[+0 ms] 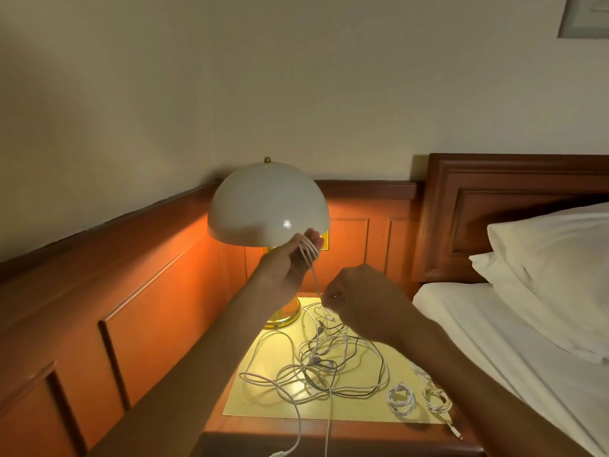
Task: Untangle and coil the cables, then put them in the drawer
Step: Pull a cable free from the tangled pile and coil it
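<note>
Left hand (290, 263) is up by the lamp (268, 202), fingers curled round loops of white cable (309, 251). Right hand (359, 298) pinches the strand below. The tangle (316, 367) sprawls on the nightstand (250, 404), with two coils (400, 399) near its right edge.

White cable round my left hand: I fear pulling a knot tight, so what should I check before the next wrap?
1. Loops on left hand: ok, the white cable sits wound round its fingers.
2. Right hand feeding: ok, it pinches the strand just below.
3. Strand free of the tangle: not ok, it runs down into that pile on the nightstand.
4. Lamp shade clearance: cannot tell, the left fingertips sit close by its rim.
5. Finished coils clear: ok, they lie apart, right of the tangle.
6. Drawer open: cannot tell, not in view.
</note>
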### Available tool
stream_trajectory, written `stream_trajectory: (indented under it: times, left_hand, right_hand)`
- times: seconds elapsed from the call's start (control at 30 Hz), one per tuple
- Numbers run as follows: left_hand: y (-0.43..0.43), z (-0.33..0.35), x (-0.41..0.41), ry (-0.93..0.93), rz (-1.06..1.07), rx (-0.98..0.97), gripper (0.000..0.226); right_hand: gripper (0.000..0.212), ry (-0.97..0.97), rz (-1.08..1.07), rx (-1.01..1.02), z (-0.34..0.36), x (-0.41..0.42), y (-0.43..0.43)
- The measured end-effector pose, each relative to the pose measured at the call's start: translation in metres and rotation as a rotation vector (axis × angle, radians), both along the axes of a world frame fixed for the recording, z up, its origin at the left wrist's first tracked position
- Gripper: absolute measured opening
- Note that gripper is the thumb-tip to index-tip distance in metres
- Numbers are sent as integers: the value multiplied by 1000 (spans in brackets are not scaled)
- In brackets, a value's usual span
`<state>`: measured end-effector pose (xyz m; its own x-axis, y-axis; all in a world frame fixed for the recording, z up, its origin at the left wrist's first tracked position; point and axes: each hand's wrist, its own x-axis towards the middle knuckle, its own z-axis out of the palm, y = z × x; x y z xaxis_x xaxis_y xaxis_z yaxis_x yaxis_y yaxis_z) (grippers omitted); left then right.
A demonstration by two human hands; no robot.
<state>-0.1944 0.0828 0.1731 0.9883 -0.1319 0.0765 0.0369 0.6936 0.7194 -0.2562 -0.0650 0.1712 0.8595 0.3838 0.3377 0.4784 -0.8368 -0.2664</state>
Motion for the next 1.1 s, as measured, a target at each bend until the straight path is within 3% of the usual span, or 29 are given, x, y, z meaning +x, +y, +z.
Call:
stream_trajectory:
  times: [0.07,0.13,0.23,0.3,0.4,0.47,0.67,0.77,0.9,0.97,1.1]
  left_hand:
    - [1,7,4,103,-11,-275,30]
    - [-6,8,6,91,53,-241,30]
    - [-18,-6,2,-97,199,175,21]
    - [-17,-18,3,-421,321,579,23]
    - [-12,-19,-4,-815,366,1093,29]
    - [-11,-14,-13,-862,281,1245,33]
    - [-5,2,-31,-763,72,1214,39]
    - [-2,7,-31,-739,23,1204,36]
    - [-1,8,-36,-705,-99,1201,39]
    - [3,9,-34,-701,-145,1144,42]
    - [13,6,-27,-666,-309,1032,40]
  right_hand:
    - [23,-49,-56,17,-14,-3,5]
    - [23,-54,-35,56,-20,-1,7]
    - [49,-93,11,79,-11,0,6]
    - [52,-141,5,67,-2,1,1]
    - [24,-184,2,36,14,3,-12]
    - [11,-178,3,21,29,4,-23]
    - [12,22,208,55,62,8,-48]
    - [8,-29,223,84,61,12,-50]
    - [29,-16,244,160,53,14,-51]
    - [27,-11,315,177,46,19,-50]
    - [27,7,392,437,25,32,-48]
